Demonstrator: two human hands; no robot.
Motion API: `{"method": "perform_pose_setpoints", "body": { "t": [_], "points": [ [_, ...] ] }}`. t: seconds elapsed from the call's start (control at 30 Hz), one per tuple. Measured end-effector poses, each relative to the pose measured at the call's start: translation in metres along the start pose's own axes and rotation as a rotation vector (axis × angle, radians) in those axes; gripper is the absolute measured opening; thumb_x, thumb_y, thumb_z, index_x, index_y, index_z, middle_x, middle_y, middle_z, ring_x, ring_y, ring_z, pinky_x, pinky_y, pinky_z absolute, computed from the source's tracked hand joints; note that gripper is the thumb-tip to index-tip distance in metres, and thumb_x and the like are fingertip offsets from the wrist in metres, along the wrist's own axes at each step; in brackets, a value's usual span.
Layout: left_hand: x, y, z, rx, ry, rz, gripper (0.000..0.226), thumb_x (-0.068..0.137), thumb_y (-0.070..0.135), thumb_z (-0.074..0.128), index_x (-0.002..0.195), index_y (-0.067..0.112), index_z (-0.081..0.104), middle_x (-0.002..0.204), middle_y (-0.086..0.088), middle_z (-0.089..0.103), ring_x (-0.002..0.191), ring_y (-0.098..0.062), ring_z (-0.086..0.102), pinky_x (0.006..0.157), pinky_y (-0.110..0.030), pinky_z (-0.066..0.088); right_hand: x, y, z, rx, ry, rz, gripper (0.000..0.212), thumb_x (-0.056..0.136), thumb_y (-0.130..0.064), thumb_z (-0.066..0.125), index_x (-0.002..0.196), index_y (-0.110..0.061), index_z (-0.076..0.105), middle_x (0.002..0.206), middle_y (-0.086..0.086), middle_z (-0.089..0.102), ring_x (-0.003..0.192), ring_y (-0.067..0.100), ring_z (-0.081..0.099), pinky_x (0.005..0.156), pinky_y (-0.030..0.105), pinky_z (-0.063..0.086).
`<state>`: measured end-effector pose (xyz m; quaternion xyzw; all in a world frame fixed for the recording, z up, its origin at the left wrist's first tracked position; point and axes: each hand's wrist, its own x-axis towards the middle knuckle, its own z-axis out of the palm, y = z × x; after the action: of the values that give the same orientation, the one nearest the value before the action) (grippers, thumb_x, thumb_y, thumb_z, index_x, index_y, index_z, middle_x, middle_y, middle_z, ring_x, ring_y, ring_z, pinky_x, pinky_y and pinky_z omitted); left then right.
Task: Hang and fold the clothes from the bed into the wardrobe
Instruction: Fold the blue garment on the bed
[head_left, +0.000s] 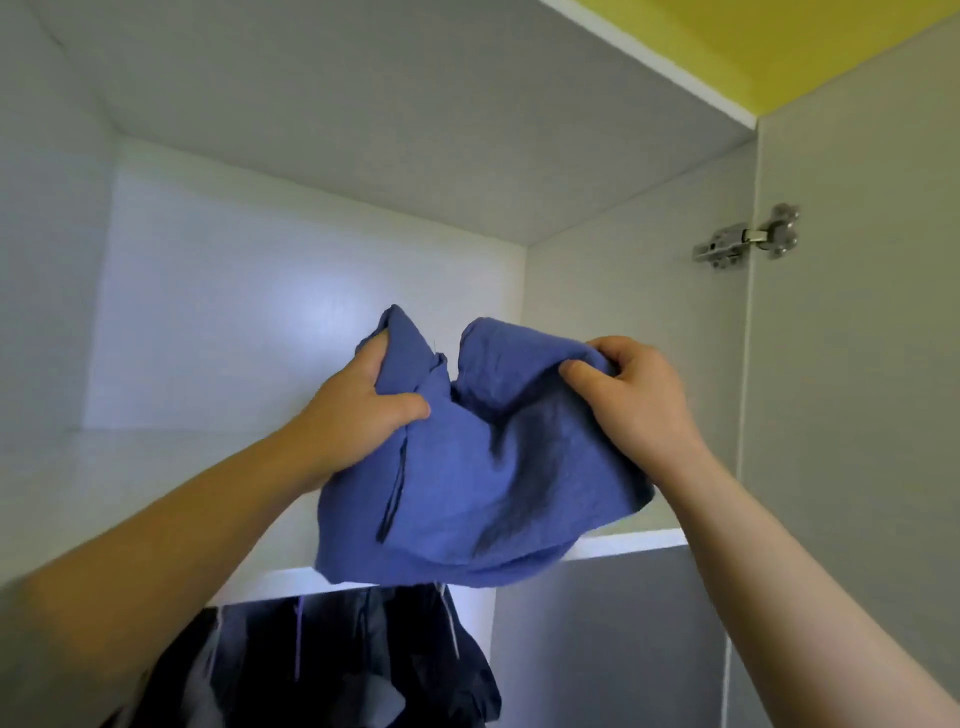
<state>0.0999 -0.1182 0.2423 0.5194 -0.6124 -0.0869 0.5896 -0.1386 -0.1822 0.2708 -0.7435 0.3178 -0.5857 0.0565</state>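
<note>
The left forearm and right forearm are reaching up from the near edge toward the shelf at the top of the wardrobe. The left hand is holding the left side of a blue garment, with the thumb on the near face. The right hand is pinching the right side the same way, so each grip is clamped on the garment. It is looking bunched rather than flat, and its lower hem is drooping in front of the shelf's near edge. Whether it is touching the board, I cannot tell. Dark clothes are hanging below the shelf. On the right, the door is standing open on its hinge.

The step in hand is probably the stowing of a folded piece. The next move is calling for carrying it farther in, laying it flat on the board, and letting go without spoiling the folds.
</note>
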Motion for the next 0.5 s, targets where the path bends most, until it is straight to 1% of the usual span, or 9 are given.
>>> {"method": "perform_pose_setpoints", "body": {
  "t": [0.03,0.07,0.13,0.23,0.3,0.37,0.4,0.47,0.5],
  "points": [
    [0.013,-0.008,-0.006,0.026,-0.003,-0.010,0.075,0.087,0.015,0.066,0.148,0.039,0.028,0.125,0.011,0.057,0.104,-0.012,0.060,0.075,-0.024,0.048,0.015,0.007,0.013,0.029,-0.017,0.009,0.012,0.088,-0.022,0.061,0.081,-0.013,0.067,0.074,-0.001,0.066,0.068,0.013,0.056,0.055,0.013,0.040],
    [0.025,-0.018,-0.012,0.064,0.001,-0.017,0.074,0.088,0.014,0.065,0.148,0.037,0.029,0.125,0.009,0.058,0.104,-0.012,0.060,0.076,-0.025,0.049,0.029,0.014,0.028,0.068,-0.033,0.021,0.013,0.088,-0.022,0.061,0.078,-0.015,0.066,0.072,-0.003,0.064,0.067,0.012,0.055,0.057,0.018,0.041],
    [0.048,-0.037,-0.025,0.141,0.033,-0.030,0.070,0.088,0.013,0.064,0.146,0.034,0.032,0.125,0.007,0.058,0.104,-0.012,0.059,0.078,-0.025,0.048,0.056,0.029,0.057,0.104,-0.054,0.009,0.017,0.088,-0.023,0.061,0.073,-0.015,0.063,0.067,-0.006,0.060,0.064,0.011,0.052,0.056,0.023,0.038],
    [0.083,-0.055,-0.043,0.271,0.088,-0.060,0.073,0.087,0.017,0.065,0.148,0.032,0.029,0.128,0.002,0.055,0.109,-0.019,0.057,0.083,-0.029,0.046,0.097,0.043,0.104,0.119,-0.105,-0.024,0.025,0.087,-0.023,0.060,0.075,-0.001,0.061,0.066,0.002,0.056,0.061,0.015,0.046,0.053,0.026,0.036],
    [0.108,-0.062,-0.052,0.337,0.119,-0.088,0.076,0.086,0.019,0.065,0.150,0.033,0.025,0.129,-0.002,0.053,0.110,-0.025,0.055,0.088,-0.035,0.048,0.124,0.051,0.134,0.173,-0.171,-0.002,0.030,0.086,-0.021,0.061,0.074,0.006,0.056,0.068,0.009,0.051,0.063,0.019,0.043,0.057,0.030,0.035],
    [0.133,-0.066,-0.059,0.365,0.149,-0.101,0.072,0.085,0.019,0.064,0.147,0.031,0.030,0.129,-0.005,0.054,0.110,-0.027,0.056,0.092,-0.041,0.049,0.152,0.057,0.157,0.284,-0.231,0.062,0.027,0.085,-0.021,0.062,0.070,-0.002,0.052,0.071,0.011,0.044,0.065,0.020,0.040,0.058,0.030,0.033],
    [0.146,-0.067,-0.063,0.368,0.169,-0.102,0.069,0.085,0.019,0.063,0.146,0.030,0.032,0.130,-0.006,0.054,0.110,-0.027,0.056,0.092,-0.041,0.049,0.167,0.059,0.167,0.334,-0.246,0.094,0.027,0.084,-0.022,0.063,0.068,-0.007,0.048,0.070,0.010,0.041,0.065,0.020,0.039,0.057,0.030,0.032],
    [0.175,-0.069,-0.072,0.343,0.223,-0.095,0.068,0.084,0.018,0.063,0.145,0.028,0.034,0.129,-0.006,0.054,0.110,-0.027,0.056,0.085,-0.036,0.049,0.196,0.066,0.184,0.380,-0.231,0.133,0.032,0.083,-0.022,0.062,0.063,-0.013,0.039,0.067,0.009,0.038,0.062,0.021,0.036,0.053,0.029,0.030],
    [0.188,-0.070,-0.076,0.322,0.246,-0.093,0.067,0.084,0.016,0.062,0.144,0.028,0.035,0.127,-0.006,0.055,0.108,-0.026,0.057,0.081,-0.035,0.049,0.206,0.070,0.192,0.399,-0.215,0.154,0.033,0.083,-0.021,0.061,0.062,-0.015,0.037,0.066,0.008,0.039,0.062,0.022,0.037,0.054,0.029,0.030]
  ]
}}
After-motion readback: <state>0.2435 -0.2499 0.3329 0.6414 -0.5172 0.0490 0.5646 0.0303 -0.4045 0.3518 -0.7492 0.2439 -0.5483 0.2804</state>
